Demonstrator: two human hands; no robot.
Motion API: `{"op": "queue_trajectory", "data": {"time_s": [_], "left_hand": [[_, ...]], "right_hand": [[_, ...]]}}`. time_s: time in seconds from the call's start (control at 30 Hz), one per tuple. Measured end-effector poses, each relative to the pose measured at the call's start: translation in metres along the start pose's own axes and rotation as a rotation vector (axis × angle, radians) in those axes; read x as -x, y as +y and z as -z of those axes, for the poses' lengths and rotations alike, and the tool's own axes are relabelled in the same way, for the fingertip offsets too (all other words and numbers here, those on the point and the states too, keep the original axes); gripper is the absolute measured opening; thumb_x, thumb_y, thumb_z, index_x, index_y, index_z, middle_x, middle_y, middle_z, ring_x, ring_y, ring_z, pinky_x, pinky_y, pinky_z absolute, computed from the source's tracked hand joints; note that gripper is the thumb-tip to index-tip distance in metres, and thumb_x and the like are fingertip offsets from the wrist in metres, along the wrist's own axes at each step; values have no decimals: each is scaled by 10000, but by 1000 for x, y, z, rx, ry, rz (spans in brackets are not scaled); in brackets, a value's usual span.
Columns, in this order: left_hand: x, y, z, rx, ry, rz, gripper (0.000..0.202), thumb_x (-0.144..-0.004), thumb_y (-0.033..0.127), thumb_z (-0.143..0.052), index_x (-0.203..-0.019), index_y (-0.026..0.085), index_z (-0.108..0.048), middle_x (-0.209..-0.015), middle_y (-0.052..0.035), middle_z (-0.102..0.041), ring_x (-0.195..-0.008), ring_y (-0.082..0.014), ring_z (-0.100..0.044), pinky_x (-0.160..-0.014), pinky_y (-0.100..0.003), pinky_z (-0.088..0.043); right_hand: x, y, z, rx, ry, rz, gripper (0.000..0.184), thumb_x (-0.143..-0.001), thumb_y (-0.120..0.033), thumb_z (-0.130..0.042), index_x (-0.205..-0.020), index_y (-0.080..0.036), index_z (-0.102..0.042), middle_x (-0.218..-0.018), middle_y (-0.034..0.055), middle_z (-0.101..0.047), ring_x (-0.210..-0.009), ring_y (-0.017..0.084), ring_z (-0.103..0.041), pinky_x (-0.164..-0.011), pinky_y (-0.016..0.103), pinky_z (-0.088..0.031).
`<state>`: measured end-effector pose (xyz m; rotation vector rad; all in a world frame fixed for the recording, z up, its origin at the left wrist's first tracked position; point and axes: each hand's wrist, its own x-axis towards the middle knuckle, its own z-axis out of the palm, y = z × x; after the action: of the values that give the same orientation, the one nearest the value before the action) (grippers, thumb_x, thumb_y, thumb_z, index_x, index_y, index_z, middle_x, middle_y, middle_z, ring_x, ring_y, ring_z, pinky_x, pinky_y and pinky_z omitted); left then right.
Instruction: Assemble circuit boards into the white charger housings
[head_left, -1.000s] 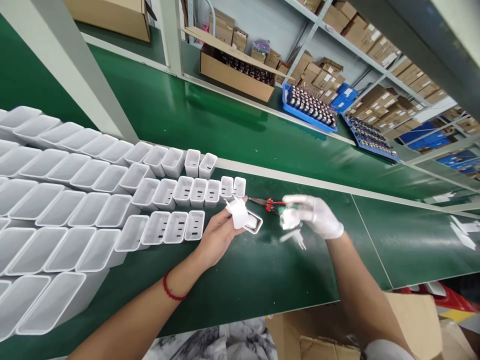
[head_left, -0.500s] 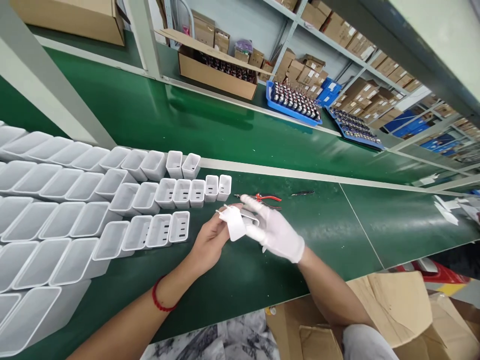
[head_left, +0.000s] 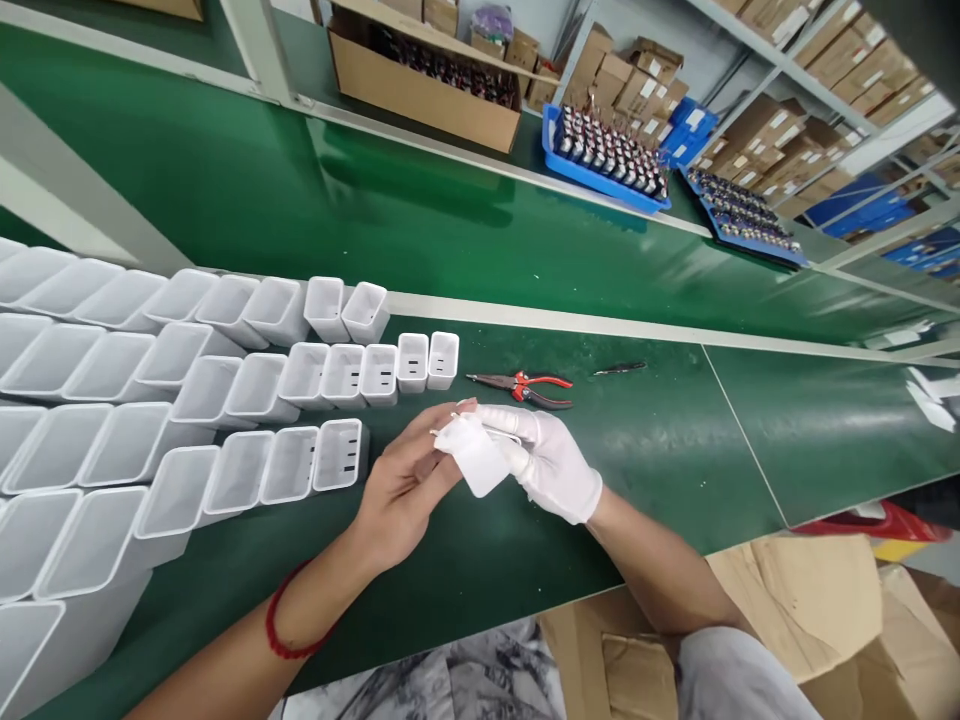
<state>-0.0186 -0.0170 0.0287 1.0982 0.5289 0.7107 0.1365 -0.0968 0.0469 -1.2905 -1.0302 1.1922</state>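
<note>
Between my two hands is a white plastic housing (head_left: 477, 458), with a smooth flat face towards me and small metal-looking pins at its left end. My bare left hand (head_left: 401, 490), with a red bracelet at the wrist, grips its left side. On the right side, my right hand (head_left: 561, 468) in a white glove closes its fingers on the same housing. Part of the housing is hidden by the fingers. Just beyond my hands lie long-nose pliers (head_left: 521, 384) with red and black handles, touched by neither hand.
Rows of open white plastic cases (head_left: 337, 455), several with dark slots, fill the left of the green table (head_left: 645, 450). A slim dark tool (head_left: 621, 368) lies beyond the pliers. On the raised shelf are a cardboard box (head_left: 420, 95) and a blue tray (head_left: 600, 182) of small parts.
My right hand's fingers, raised and blurred before, have closed onto the housing. The view has shifted, and the pliers show more fully beyond my hands.
</note>
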Motion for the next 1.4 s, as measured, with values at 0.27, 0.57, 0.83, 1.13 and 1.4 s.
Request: {"op": "queue_trajectory", "data": {"time_s": [0.27,0.57,0.83,1.13,1.4], "left_hand": [[-12,-11,10,68,86,133,391,-746,497,-762,-1050,251,-755,-1191,-73,-700,-1203,-330,-572,-1005,-462,-496],[-4,-7,5,-128,58,64,326,-744,451,-773,-999,248,-771,-1208,-70,-688,-1256,-322,-538,-1064,-412,-445],[-9,-8,7,-41,94,125,351,-750,475,-765,-1020,251,-761,-1116,-52,-724,-1128,-303,-620,-980,-413,-515],[-6,-5,3,-222,29,33,294,-829,448,-687,-1019,239,-767,-1128,-44,-712,-1134,-283,-607,-939,-343,-523],[-5,-4,4,-229,51,27,272,-809,431,-713,-972,221,-773,-1119,-45,-714,-1067,-266,-635,-942,-324,-519]], "right_hand": [[-4,-3,17,-120,105,-163,696,-852,-663,-554,-1401,-236,-521,-1315,121,-609,-876,215,-699,-818,379,-575],[-5,1,-3,-206,9,-169,679,-762,-546,-735,-1329,-197,-600,-1134,61,-691,-849,170,-638,-751,303,-539],[-6,4,2,-208,57,-188,589,-742,-537,-753,-1230,-217,-680,-1020,40,-721,-796,174,-662,-726,317,-568],[-9,8,-4,-176,30,-120,633,-756,-597,-716,-1236,-187,-673,-953,35,-707,-671,109,-575,-666,261,-530],[-10,3,0,-144,24,-170,751,-695,-662,-730,-1250,-161,-656,-1008,67,-704,-798,178,-640,-734,320,-550]]}}
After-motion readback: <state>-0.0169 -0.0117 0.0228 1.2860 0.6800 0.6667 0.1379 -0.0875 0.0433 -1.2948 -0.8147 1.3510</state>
